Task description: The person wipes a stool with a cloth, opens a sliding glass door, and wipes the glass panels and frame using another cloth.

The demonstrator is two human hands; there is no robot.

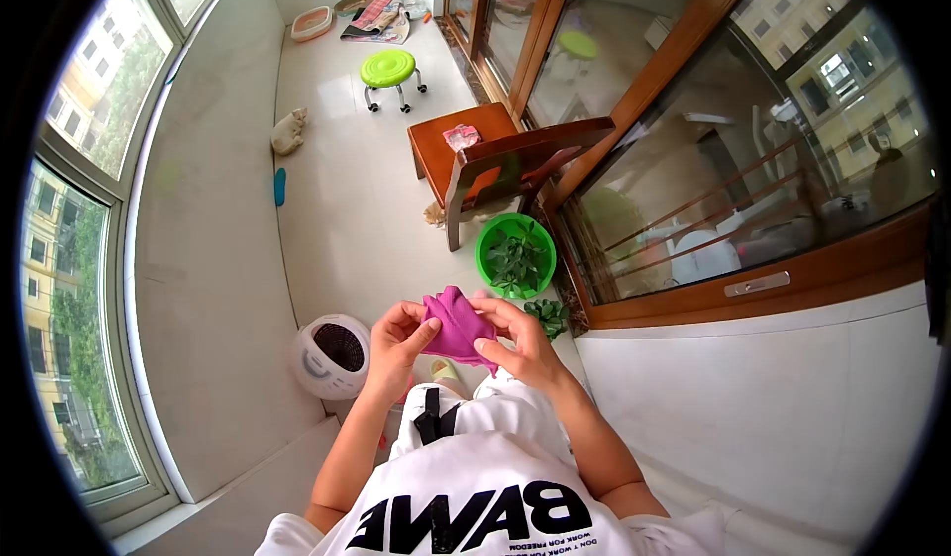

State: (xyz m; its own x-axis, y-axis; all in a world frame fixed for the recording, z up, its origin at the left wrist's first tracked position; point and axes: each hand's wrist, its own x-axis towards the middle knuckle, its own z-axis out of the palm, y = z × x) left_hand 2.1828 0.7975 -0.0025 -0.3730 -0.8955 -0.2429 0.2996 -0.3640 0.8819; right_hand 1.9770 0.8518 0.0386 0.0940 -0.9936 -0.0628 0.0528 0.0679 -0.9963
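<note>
Both of my hands hold a small magenta cloth (pixel 458 330) in front of my waist. My left hand (pixel 399 341) pinches its left side, with the thumb over the front. On the opposite side, my right hand (pixel 520 343) grips the cloth, its thumb pressed near the lower right corner. The fabric looks folded or bunched, with a peak at the top, and fingers hide part of its back.
A wooden chair (pixel 490 175) with a pink patterned cloth (pixel 461 137) on its seat stands ahead. Nearby are a green tub (pixel 515 256) with a plant, a white pet litter box (pixel 332 356), a green wheeled stool (pixel 387 67), and cats, one a cream cat (pixel 289 132).
</note>
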